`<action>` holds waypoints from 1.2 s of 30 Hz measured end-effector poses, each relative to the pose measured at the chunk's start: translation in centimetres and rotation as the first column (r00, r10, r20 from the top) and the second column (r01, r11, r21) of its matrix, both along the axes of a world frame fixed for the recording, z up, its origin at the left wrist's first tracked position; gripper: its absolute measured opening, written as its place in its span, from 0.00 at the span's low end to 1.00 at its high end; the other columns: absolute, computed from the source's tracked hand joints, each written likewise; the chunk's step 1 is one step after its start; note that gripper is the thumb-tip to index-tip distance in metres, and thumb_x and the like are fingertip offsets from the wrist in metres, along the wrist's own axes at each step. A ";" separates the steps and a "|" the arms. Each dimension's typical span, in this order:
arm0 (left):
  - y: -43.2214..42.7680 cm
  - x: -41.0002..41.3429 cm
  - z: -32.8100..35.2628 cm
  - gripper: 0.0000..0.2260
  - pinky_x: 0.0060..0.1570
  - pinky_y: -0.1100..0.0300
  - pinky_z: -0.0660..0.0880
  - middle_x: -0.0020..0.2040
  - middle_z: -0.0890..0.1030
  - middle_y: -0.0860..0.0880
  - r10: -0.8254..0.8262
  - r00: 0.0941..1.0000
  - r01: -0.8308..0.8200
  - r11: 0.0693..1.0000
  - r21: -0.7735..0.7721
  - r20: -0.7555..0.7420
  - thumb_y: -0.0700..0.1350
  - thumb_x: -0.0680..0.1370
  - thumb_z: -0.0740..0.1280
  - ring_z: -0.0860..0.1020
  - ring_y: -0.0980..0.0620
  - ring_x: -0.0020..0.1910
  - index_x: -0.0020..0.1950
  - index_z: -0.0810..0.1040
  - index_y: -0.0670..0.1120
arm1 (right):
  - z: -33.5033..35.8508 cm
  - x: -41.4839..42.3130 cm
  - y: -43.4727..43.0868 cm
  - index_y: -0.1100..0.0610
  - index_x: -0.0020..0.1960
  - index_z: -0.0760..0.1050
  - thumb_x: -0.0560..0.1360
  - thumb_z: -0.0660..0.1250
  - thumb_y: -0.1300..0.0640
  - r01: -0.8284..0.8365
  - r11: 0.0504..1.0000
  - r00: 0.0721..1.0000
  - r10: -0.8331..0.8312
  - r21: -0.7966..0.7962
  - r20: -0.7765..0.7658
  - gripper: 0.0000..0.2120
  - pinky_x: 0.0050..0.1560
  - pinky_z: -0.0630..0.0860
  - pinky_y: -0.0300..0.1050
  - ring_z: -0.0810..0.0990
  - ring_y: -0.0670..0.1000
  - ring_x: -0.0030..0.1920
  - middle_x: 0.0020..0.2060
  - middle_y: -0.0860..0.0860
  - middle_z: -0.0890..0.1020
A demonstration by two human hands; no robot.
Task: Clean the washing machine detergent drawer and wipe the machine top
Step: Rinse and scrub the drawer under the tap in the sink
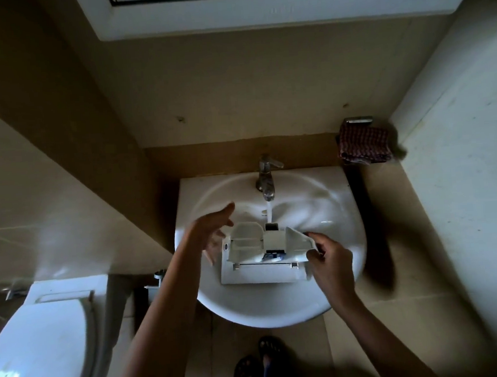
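Your right hand (pixel 330 260) pinches the right end of the detergent drawer (pixel 274 241), held in the sink (pixel 279 312) under the running tap (pixel 266 169). Your left hand (pixel 212 232) is spread wide, just beside its left end.

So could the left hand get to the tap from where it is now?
Probably yes. The left hand is open and empty, and the tap stands just beyond it with only bare sink between. The detergent drawer sits off to its side, gripped by the right hand.
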State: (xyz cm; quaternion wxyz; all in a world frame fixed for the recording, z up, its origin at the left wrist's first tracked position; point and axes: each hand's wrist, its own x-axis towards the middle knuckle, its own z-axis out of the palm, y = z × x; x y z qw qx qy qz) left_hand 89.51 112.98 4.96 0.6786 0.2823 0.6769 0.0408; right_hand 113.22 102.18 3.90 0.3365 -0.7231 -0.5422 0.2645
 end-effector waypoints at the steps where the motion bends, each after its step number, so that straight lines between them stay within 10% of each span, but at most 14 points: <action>1: 0.0 -0.1 0.5 0.37 0.60 0.23 0.58 0.76 0.57 0.36 0.026 0.999 -0.023 0.996 -0.083 0.034 0.69 0.74 0.57 0.59 0.28 0.71 0.76 0.60 0.47 | 0.0 -0.6 -0.3 0.58 0.58 0.81 0.69 0.65 0.72 0.034 0.999 0.999 -0.034 -0.002 -0.009 0.21 0.37 0.69 0.34 0.79 0.50 0.36 0.39 0.54 0.84; 5: -0.1 0.7 1.3 0.51 0.55 0.28 0.67 0.77 0.54 0.37 0.051 0.995 -0.029 0.968 -0.248 0.083 0.73 0.65 0.66 0.57 0.31 0.73 0.78 0.54 0.46 | 0.1 -2.4 -1.5 0.58 0.60 0.80 0.70 0.64 0.72 0.083 0.996 0.997 -0.082 0.019 -0.013 0.21 0.36 0.66 0.32 0.78 0.51 0.34 0.37 0.55 0.84; 9: 0.5 0.7 0.6 0.34 0.46 0.48 0.78 0.66 0.73 0.44 -0.077 0.994 0.063 0.982 -0.180 -0.074 0.67 0.65 0.72 0.74 0.42 0.60 0.63 0.75 0.46 | 0.0 -3.9 -2.9 0.58 0.62 0.78 0.71 0.66 0.69 0.022 0.999 1.000 -0.022 0.047 0.002 0.21 0.37 0.66 0.33 0.74 0.49 0.32 0.32 0.51 0.78; 15: 0.3 -0.1 1.0 0.16 0.27 0.65 0.72 0.34 0.80 0.47 -0.192 0.975 0.172 0.970 -0.171 -0.109 0.58 0.69 0.67 0.76 0.50 0.27 0.43 0.77 0.45 | -0.1 -3.3 -3.8 0.56 0.55 0.79 0.70 0.73 0.55 -0.159 0.985 0.982 0.152 0.063 0.112 0.15 0.38 0.74 0.38 0.81 0.45 0.38 0.43 0.48 0.83; 19: -0.8 -0.6 0.9 0.16 0.21 0.68 0.65 0.30 0.74 0.45 -0.194 0.973 0.180 0.977 -0.114 -0.126 0.57 0.72 0.66 0.69 0.51 0.21 0.36 0.75 0.44 | 0.4 1.1 -0.8 0.52 0.43 0.81 0.73 0.68 0.46 -0.426 0.888 0.854 0.332 -0.172 -0.402 0.10 0.41 0.80 0.43 0.84 0.48 0.39 0.38 0.49 0.85; 22: -1.5 -1.0 1.1 0.17 0.20 0.69 0.64 0.21 0.73 0.46 -0.189 0.976 0.177 0.978 -0.112 -0.109 0.57 0.73 0.65 0.68 0.52 0.16 0.37 0.74 0.43 | -1.4 3.5 2.8 0.52 0.42 0.81 0.76 0.69 0.57 -0.379 0.907 0.911 0.331 -0.182 -0.246 0.05 0.43 0.76 0.34 0.83 0.46 0.41 0.39 0.49 0.85; 30: -2.0 -1.2 0.1 0.11 0.22 0.69 0.64 0.30 0.76 0.46 -0.076 0.994 0.075 0.997 -0.014 -0.079 0.53 0.73 0.68 0.70 0.53 0.19 0.43 0.78 0.46 | -7.1 1.5 11.6 0.62 0.61 0.77 0.78 0.63 0.61 -0.459 0.805 0.841 0.530 -0.375 0.107 0.13 0.55 0.70 0.40 0.78 0.55 0.59 0.58 0.57 0.81; 36: -1.7 -1.6 -0.6 0.09 0.27 0.62 0.62 0.44 0.75 0.40 -0.090 0.995 0.092 0.991 0.094 -0.034 0.51 0.74 0.68 0.69 0.50 0.28 0.47 0.79 0.46 | -9.0 -0.4 13.6 0.59 0.45 0.80 0.72 0.66 0.60 -0.446 0.768 0.851 0.523 -0.460 0.047 0.05 0.44 0.70 0.41 0.79 0.55 0.50 0.45 0.57 0.83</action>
